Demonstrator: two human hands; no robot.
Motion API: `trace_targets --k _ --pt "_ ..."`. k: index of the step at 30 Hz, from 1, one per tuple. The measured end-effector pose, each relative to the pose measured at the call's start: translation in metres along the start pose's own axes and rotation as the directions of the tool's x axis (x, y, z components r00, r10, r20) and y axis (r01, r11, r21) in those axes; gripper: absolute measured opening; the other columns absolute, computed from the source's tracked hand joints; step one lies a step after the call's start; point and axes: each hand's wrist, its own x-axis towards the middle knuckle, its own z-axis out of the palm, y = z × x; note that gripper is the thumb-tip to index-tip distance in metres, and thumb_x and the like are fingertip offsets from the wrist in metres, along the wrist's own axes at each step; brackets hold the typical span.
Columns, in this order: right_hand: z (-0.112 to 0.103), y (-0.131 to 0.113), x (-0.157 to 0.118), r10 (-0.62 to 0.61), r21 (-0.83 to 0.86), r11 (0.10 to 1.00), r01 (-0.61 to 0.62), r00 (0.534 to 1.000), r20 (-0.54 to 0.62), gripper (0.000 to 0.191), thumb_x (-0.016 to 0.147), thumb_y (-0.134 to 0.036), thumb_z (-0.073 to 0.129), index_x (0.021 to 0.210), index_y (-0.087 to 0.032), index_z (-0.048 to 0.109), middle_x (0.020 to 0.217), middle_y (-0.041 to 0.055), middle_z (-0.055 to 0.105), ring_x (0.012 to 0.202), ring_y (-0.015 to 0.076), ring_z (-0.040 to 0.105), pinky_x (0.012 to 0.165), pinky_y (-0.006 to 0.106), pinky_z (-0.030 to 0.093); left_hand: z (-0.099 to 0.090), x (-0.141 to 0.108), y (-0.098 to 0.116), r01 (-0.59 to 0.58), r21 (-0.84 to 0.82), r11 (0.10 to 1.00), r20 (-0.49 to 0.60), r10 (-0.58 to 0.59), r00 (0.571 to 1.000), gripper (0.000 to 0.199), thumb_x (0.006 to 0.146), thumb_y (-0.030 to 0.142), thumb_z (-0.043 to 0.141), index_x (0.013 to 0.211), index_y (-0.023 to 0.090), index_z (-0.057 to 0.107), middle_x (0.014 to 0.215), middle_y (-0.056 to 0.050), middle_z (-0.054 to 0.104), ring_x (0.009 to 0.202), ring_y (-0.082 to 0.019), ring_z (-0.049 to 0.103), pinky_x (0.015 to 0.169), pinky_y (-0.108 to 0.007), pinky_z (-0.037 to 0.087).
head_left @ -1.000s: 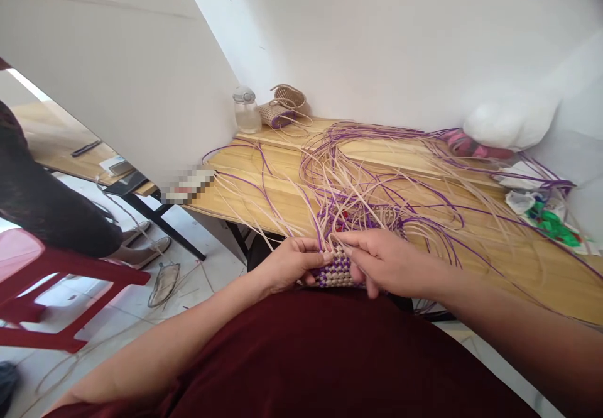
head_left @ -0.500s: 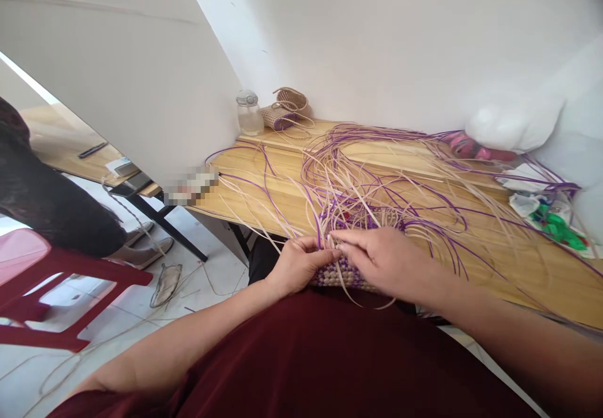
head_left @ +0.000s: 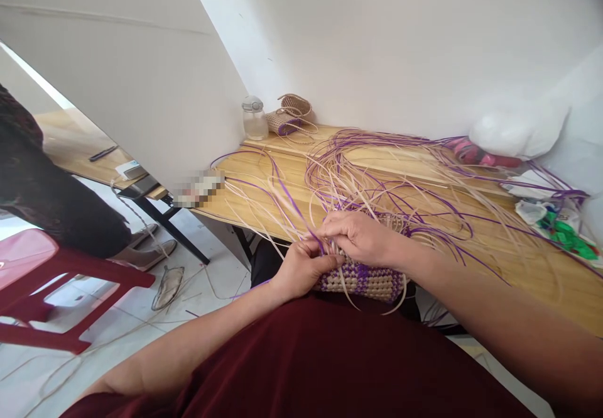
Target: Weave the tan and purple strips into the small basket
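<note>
Woven piece (head_left: 362, 280), a small purple-and-tan checkered panel, is sitting at the near edge of the wooden table (head_left: 518, 261), propped against the person's lap so both hands can get at its top rim. Table is carrying the bulk of the loose stuff: long purple and pale strands (head_left: 377, 179) are fanning out from the piece across the boards, probably left spread so single ends are staying easy to pick out. Left hand (head_left: 304, 267) is closing around the piece's left end, thumb and fingers pinching the rim with a strand or two, seemingly bracing it. Right hand (head_left: 360, 239) is lying over the top edge, fingers curled down and gripping strands right where they leave the weave; which strand exactly, cannot tell. Hands are touching each other at the rim. One pale strand is looping below the piece. Far back by the wall a finished woven bag (head_left: 287, 116) is sitting just beside a small clear jar (head_left: 254, 118), well apart from the work. Right side is holding a white bag (head_left: 513, 132) and green-printed wrappers (head_left: 560, 226). Another person in dark clothes (head_left: 42, 198) is sitting at the left on a red stool (head_left: 70, 280).
</note>
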Motion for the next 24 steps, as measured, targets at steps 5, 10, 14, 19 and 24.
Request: trace_targets --k 5,10,14,19,24 --pt "-0.013 0.019 -0.003 0.022 -0.334 0.943 0.001 0.998 0.066 0.023 0.090 -0.015 0.050 0.078 -0.017 0.070 0.087 0.0062 0.059 0.081 0.0153 0.053 0.073 0.028 0.040 -0.004 0.001 -0.006 0.049 0.010 0.999 0.002 -0.049 0.999 0.032 0.067 0.040 0.080 0.084 0.014 0.072 0.073 -0.001 0.067 0.063 -0.011 0.057 0.063 -0.024 0.045" --pt "-0.028 -0.012 -0.026 -0.053 -0.567 0.818 0.095 0.995 0.090 0.018 0.082 -0.007 0.055 0.080 -0.020 0.068 0.098 0.0084 0.062 0.100 0.0253 0.048 0.084 0.038 0.034 -0.008 0.003 -0.010 0.082 -0.009 0.997 -0.012 -0.083 0.997 0.038 0.068 0.044 0.079 0.090 0.015 0.071 0.074 -0.001 0.068 0.062 -0.011 0.058 0.060 -0.023 0.045" --pt "-0.030 -0.037 -0.019 -0.028 -0.296 0.945 0.140 0.935 0.354 0.017 0.087 -0.011 0.050 0.077 -0.018 0.062 0.078 0.0029 0.060 0.077 0.0167 0.050 0.078 0.034 0.035 -0.007 0.003 -0.005 -0.009 0.095 0.995 0.005 0.009 1.000 0.031 0.065 0.037 0.082 0.082 0.012 0.073 0.071 0.000 0.066 0.064 -0.010 0.057 0.063 -0.021 0.045" --pt "-0.021 -0.009 0.003 0.084 -0.157 0.985 -0.069 0.992 0.093 0.020 0.090 -0.015 0.049 0.079 -0.016 0.066 0.080 0.0032 0.062 0.077 0.0134 0.053 0.072 0.026 0.036 -0.004 -0.002 0.003 0.014 0.082 0.997 0.036 -0.017 0.999 0.030 0.067 0.035 0.081 0.085 0.014 0.071 0.064 0.004 0.063 0.050 -0.004 0.048 0.054 -0.018 0.042" --pt "-0.013 -0.004 -0.008 0.142 -0.292 0.945 -0.150 0.989 -0.048 0.017 0.087 -0.014 0.052 0.080 -0.017 0.067 0.082 0.0040 0.063 0.078 0.0145 0.055 0.073 0.026 0.036 -0.007 -0.001 -0.001 0.086 0.055 0.995 -0.004 -0.086 0.996 0.034 0.067 0.041 0.081 0.080 0.014 0.065 0.052 0.007 0.052 0.038 -0.003 0.038 0.038 -0.017 0.029"
